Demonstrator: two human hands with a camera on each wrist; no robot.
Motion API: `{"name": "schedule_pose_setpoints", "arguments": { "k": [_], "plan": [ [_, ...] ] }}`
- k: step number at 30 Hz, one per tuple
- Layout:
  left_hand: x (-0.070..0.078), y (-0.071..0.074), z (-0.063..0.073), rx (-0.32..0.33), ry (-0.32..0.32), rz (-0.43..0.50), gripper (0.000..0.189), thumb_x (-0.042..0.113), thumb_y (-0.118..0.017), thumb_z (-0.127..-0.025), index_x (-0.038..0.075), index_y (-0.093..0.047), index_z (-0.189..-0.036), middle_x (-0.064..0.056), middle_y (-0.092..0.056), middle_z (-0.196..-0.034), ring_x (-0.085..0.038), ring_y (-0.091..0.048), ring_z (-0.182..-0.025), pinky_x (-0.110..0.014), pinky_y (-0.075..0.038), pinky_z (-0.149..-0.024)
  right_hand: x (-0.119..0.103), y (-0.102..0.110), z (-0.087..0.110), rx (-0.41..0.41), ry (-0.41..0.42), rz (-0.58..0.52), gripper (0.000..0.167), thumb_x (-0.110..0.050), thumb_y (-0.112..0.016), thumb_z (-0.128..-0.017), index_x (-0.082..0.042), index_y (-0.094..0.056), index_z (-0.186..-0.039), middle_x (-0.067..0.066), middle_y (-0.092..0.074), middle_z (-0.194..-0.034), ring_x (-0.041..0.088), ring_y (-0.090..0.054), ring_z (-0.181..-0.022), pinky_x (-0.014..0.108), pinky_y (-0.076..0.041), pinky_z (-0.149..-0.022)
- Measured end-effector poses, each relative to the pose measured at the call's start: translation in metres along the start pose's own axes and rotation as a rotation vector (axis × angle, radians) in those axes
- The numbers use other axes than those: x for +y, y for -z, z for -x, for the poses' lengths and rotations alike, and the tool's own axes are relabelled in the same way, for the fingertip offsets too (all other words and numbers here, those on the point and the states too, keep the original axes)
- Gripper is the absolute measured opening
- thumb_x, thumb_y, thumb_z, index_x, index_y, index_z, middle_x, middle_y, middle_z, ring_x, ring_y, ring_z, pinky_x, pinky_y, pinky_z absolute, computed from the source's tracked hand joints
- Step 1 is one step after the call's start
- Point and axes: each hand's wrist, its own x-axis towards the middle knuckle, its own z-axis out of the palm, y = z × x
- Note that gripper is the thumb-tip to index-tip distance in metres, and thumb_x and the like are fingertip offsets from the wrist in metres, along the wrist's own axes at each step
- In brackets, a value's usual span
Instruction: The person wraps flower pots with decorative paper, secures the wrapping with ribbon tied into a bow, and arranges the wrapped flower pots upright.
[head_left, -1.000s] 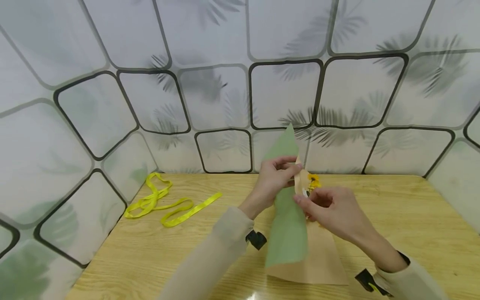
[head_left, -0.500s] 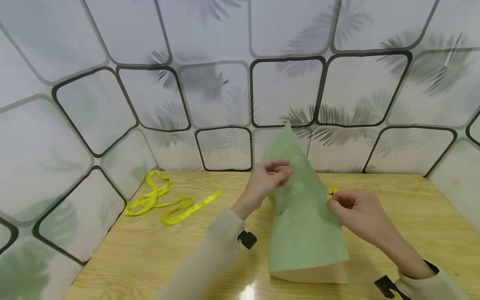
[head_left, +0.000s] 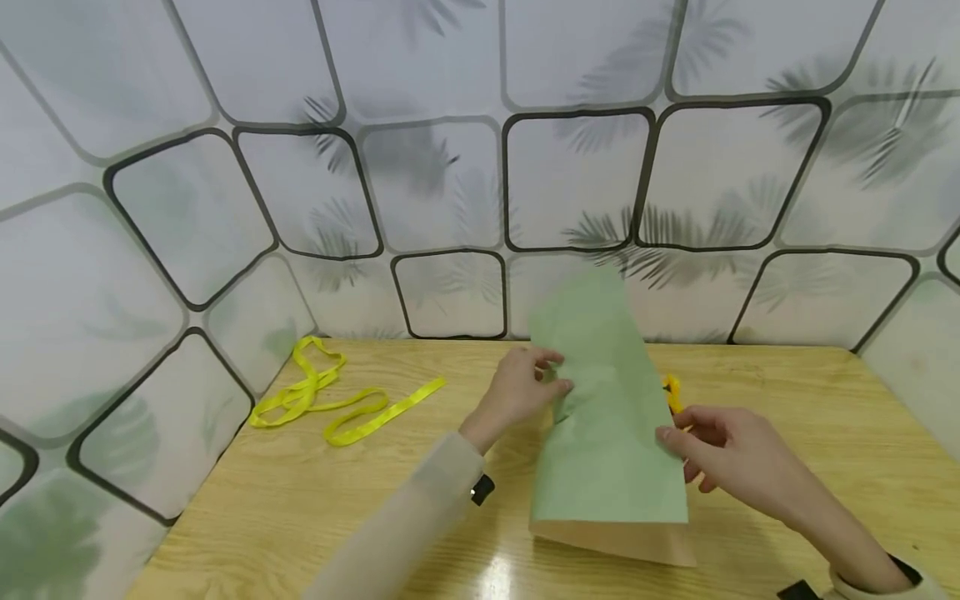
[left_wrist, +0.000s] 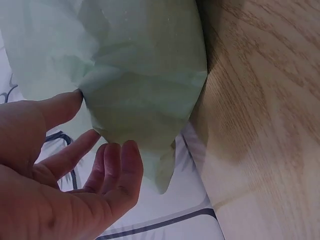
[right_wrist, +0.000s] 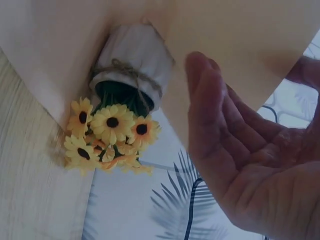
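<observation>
A sheet of wrapping paper (head_left: 607, 433), pale green outside and tan inside, is folded over and stands tall on the table. My left hand (head_left: 517, 387) is at its left side, thumb and fingers spread apart, fingertips right at a creased part of the green paper (left_wrist: 145, 95). At the right edge, my right hand (head_left: 731, 454) holds the paper, thumb outside and fingers on the tan inner side (right_wrist: 250, 35). Inside the fold lies a small whitish pot (right_wrist: 135, 52) tied with twine, with yellow artificial flowers (right_wrist: 112, 122) in it. From the head view, only some yellow petals (head_left: 672, 392) show.
A length of yellow ribbon (head_left: 303, 400) lies loosely looped on the left of the wooden table (head_left: 420, 483). Patterned fabric walls (head_left: 450, 192) rise behind the table and at its sides.
The green flap has swung right, covering the tan inside and the flowers, and its pointed top has bent over. My right hand has moved right and down, my left hand slightly left and down.
</observation>
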Motion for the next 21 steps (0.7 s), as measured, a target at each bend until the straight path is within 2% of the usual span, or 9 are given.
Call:
{"name": "schedule_pose_setpoints", "arguments": {
  "k": [2,5,8,12,15,18,21],
  "plan": [
    [0.002,0.0,0.0,-0.003,-0.015,-0.05,0.04,0.027,-0.075,-0.095,0.01,-0.07,-0.131,-0.013,-0.062,-0.121,-0.026,-0.066,-0.104,-0.033,-0.057,-0.086,0.002,0.0,0.002,-0.068,0.005,-0.01,0.053,-0.042,-0.061,-0.102,0.003,-0.062,-0.13,0.009,-0.077,-0.102,0.017,-0.069,-0.078,0.033,-0.06,-0.063],
    [0.004,-0.001,0.0,-0.011,-0.023,-0.104,0.041,0.028,-0.073,-0.096,0.008,-0.069,-0.132,-0.013,-0.06,-0.121,-0.024,-0.064,-0.102,-0.03,-0.055,-0.083,0.009,0.002,0.004,-0.169,0.03,-0.069,0.049,-0.03,-0.063,-0.102,0.009,-0.061,-0.132,0.013,-0.077,-0.109,0.015,-0.071,-0.08,0.034,-0.06,-0.062],
    [0.005,-0.001,0.0,-0.028,-0.026,-0.134,0.042,0.028,-0.072,-0.097,0.008,-0.068,-0.134,-0.013,-0.059,-0.124,-0.023,-0.063,-0.102,-0.028,-0.054,-0.082,0.018,0.004,0.004,-0.239,0.065,-0.125,0.039,-0.02,-0.063,-0.101,0.009,-0.065,-0.127,0.011,-0.078,-0.103,0.013,-0.072,-0.079,0.033,-0.059,-0.061],
    [0.006,-0.001,0.0,-0.05,-0.031,-0.161,0.04,0.027,-0.071,-0.098,0.008,-0.068,-0.134,-0.013,-0.059,-0.127,-0.02,-0.062,-0.101,-0.027,-0.053,-0.081,0.031,0.008,0.006,-0.31,0.062,-0.17,0.042,-0.02,-0.061,-0.103,0.012,-0.062,-0.13,0.011,-0.078,-0.103,0.013,-0.072,-0.079,0.032,-0.058,-0.06],
    [0.007,0.001,0.001,-0.063,-0.037,-0.202,0.039,0.028,-0.07,-0.099,0.008,-0.069,-0.133,-0.012,-0.059,-0.127,-0.019,-0.059,-0.104,-0.029,-0.053,-0.086,0.042,0.013,0.004,-0.346,0.03,-0.189,0.046,-0.022,-0.06,-0.104,0.014,-0.059,-0.133,0.013,-0.078,-0.105,0.017,-0.073,-0.08,0.033,-0.059,-0.06],
    [0.009,0.002,0.003,-0.066,-0.039,-0.252,0.04,0.031,-0.071,-0.098,0.008,-0.07,-0.131,-0.01,-0.06,-0.127,-0.021,-0.058,-0.111,-0.032,-0.054,-0.091,0.052,0.015,0.0,-0.29,0.002,-0.111,0.049,-0.026,-0.061,-0.104,0.013,-0.059,-0.133,0.011,-0.077,-0.105,0.014,-0.072,-0.082,0.031,-0.058,-0.063],
    [0.01,0.005,0.005,-0.055,-0.033,-0.307,0.041,0.036,-0.071,-0.097,0.009,-0.072,-0.128,-0.008,-0.06,-0.13,-0.023,-0.058,-0.116,-0.035,-0.056,-0.089,0.059,0.015,-0.006,-0.152,-0.01,0.071,0.052,-0.03,-0.062,-0.103,0.013,-0.059,-0.132,0.004,-0.075,-0.096,0.009,-0.066,-0.075,0.027,-0.053,-0.061]
  ]
}}
